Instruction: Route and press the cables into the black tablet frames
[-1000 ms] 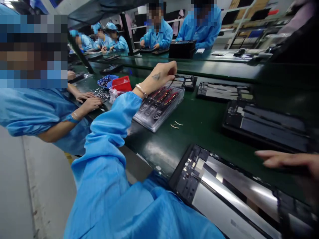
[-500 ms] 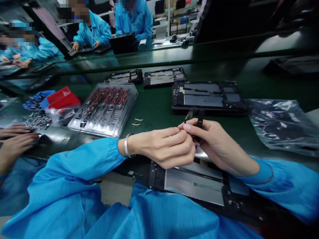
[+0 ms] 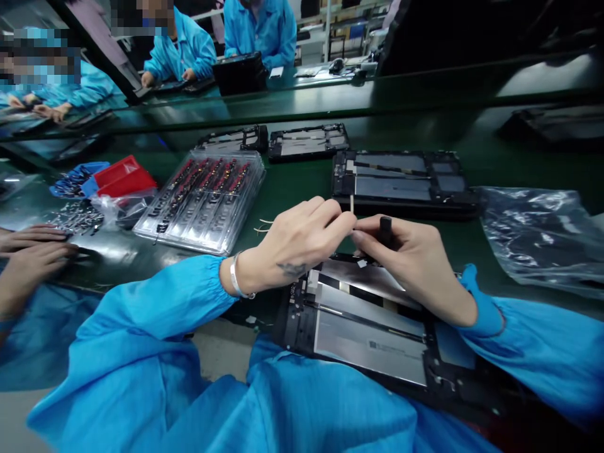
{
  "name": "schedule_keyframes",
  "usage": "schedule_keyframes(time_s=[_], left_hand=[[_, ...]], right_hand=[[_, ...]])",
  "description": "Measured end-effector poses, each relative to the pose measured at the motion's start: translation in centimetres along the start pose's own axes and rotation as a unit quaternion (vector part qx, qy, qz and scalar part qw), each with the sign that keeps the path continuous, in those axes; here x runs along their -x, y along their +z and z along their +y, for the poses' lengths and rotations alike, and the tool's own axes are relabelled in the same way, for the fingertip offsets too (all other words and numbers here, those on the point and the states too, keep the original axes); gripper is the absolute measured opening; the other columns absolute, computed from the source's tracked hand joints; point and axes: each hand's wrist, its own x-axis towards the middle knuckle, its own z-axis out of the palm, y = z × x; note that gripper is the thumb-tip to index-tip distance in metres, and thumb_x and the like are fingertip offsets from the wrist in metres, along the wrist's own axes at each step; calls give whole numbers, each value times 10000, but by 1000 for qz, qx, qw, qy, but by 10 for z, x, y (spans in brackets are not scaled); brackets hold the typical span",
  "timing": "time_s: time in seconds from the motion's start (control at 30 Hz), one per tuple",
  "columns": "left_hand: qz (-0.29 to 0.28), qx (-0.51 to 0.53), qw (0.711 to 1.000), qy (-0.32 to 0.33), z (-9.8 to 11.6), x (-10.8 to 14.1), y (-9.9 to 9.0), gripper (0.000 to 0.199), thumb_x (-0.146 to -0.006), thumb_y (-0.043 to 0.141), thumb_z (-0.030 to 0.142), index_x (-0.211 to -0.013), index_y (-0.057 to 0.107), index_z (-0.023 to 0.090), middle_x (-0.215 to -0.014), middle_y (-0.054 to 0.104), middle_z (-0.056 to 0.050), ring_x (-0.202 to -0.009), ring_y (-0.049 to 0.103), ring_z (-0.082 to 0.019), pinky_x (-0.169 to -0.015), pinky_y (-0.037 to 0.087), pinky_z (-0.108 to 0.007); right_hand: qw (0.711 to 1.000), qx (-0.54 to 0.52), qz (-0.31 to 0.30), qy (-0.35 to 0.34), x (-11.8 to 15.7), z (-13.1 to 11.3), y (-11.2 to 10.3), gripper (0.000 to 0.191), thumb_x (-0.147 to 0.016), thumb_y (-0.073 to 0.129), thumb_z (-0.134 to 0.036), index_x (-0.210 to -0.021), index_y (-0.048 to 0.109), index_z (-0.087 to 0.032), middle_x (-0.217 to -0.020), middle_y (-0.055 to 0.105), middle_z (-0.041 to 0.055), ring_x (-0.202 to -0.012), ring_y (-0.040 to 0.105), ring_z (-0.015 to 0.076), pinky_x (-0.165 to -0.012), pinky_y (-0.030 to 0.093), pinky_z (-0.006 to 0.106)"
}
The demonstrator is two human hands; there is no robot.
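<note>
My left hand (image 3: 306, 236) is closed in a pinch, and a thin pale strip (image 3: 352, 204) stands up from its fingertips. Right beside it, my right hand (image 3: 413, 261) is closed around a small black part (image 3: 385, 228), whose dark end sticks up between the fingers. Most of that part is hidden by the fingers. A small whitish tab (image 3: 362, 263) shows just under the right fingertips. Below both hands lies an opened tablet-like device (image 3: 372, 343), with silver battery panels and black cables, tilted at the bench's near edge.
Beyond my hands sits another opened device (image 3: 401, 182), with two more behind it. To the left are a clear tray (image 3: 202, 201) of small parts, a red bin (image 3: 120, 177) and loose metal pieces. A plastic bag (image 3: 538, 236) lies right. A co-worker's hands (image 3: 35, 251) rest at far left.
My left hand has turned and risen slightly, and the pale strip now shows at its fingertips. More of the device below is uncovered. The whole view has shifted a little.
</note>
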Motion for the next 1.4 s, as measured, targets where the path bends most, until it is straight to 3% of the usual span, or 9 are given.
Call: schedule_keyframes(time_s=[0.37,0.57,0.8,0.93,1.03,1.17,1.23,1.3,1.4], left_hand=[[-26,-4,1000,9,-2,9,-4,251,-1058,432,160,-859,585,172,-792,614,-25,-745,551,-159,-650,386,-297],[-243,-31,958,-151,-48,50,-3,174,-1046,490,193,-996,646,135,-925,665,-60,-832,604,-185,-670,392,-294],[-424,-78,887,-164,-44,59,-17,261,-952,431,-28,-1039,654,78,-999,682,-122,-920,627,-243,-721,447,-310],[-280,-59,941,-183,-38,47,-20,259,-979,445,25,-1089,678,54,-1031,678,-156,-954,624,-266,-798,483,-356],[-110,205,947,-220,-26,31,-7,253,-1058,498,242,-1088,716,117,-1014,702,-102,-913,630,-195,-801,490,-304],[-90,605,730,-305,-8,2,13,363,-1020,572,471,-1038,735,147,-928,690,-43,-728,551,-104,-641,424,-219],[-71,663,672,-322,-7,-12,16,387,-999,592,497,-961,728,136,-843,642,-17,-686,490,-85,-620,381,-209],[-93,649,694,-297,-13,-24,14,383,-983,611,486,-885,726,133,-737,564,15,-655,438,-77,-595,327,-209],[-204,562,774,-210,-24,-38,7,365,-988,591,435,-862,759,137,-655,483,33,-607,378,-76,-549,245,-233]], right_hand=[[994,86,-47,-51,6,1,-2,109,-949,663,-281,-944,768,-252,-816,735,0,-694,642,174,-641,453,307],[997,27,-41,51,1,1,-5,176,-922,703,-412,-896,770,-252,-840,748,44,-734,677,236,-632,484,357],[993,-11,-47,103,-2,5,-5,334,-851,746,-570,-862,791,-240,-776,722,62,-688,662,228,-592,486,350],[984,-80,-34,153,0,5,-1,316,-833,788,-552,-869,783,-238,-706,675,34,-620,610,176,-555,455,306],[975,-147,-22,166,3,2,4,281,-831,809,-500,-869,765,-225,-665,639,8,-574,556,136,-519,417,268],[969,-183,-19,163,2,0,7,275,-844,785,-459,-851,730,-190,-622,602,-5,-525,495,113,-491,375,256],[975,-172,-1,143,-1,2,3,268,-878,746,-451,-932,737,-188,-621,588,-13,-530,478,115,-508,382,263],[988,-119,32,93,-6,3,-5,291,-913,711,-446,-1069,747,-202,-683,619,-8,-587,508,127,-568,421,277],[998,-32,56,25,-14,1,-18,260,-919,716,-427,-1083,759,-230,-843,700,15,-727,590,154,-678,463,296]])
